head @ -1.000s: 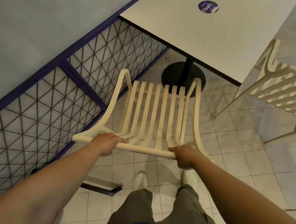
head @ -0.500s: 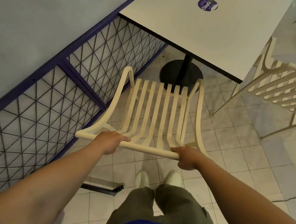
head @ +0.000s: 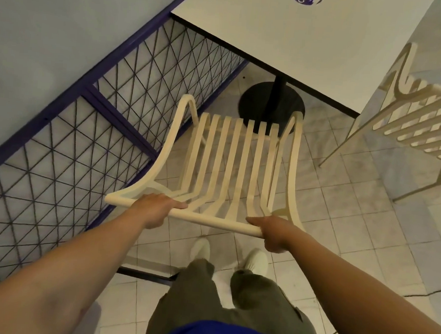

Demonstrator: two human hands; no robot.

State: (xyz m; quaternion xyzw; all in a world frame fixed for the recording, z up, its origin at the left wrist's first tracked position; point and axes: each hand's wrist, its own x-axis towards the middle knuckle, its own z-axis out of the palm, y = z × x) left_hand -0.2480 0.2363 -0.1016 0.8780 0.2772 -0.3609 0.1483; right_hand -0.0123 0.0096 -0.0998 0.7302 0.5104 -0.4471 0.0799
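White desk [head: 301, 42] fills the upper frame; purple mesh railing [head: 86, 131] runs along the left. Slatted chair [head: 229, 167] stands between the railing and a second chair [head: 421, 121], seat front toward the desk. Over the last second its front edge has slid forward and now overlaps the black pedestal base [head: 255, 101]. Tuck-in looks nearly done. Left hand [head: 156, 209] and right hand [head: 275, 232] each curl round the back's top rail, well apart.

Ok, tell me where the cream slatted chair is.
Head view, centre: the cream slatted chair is before the person, left hand and right hand gripping its top rail, purple mesh railing on its left, white pedestal table just beyond.
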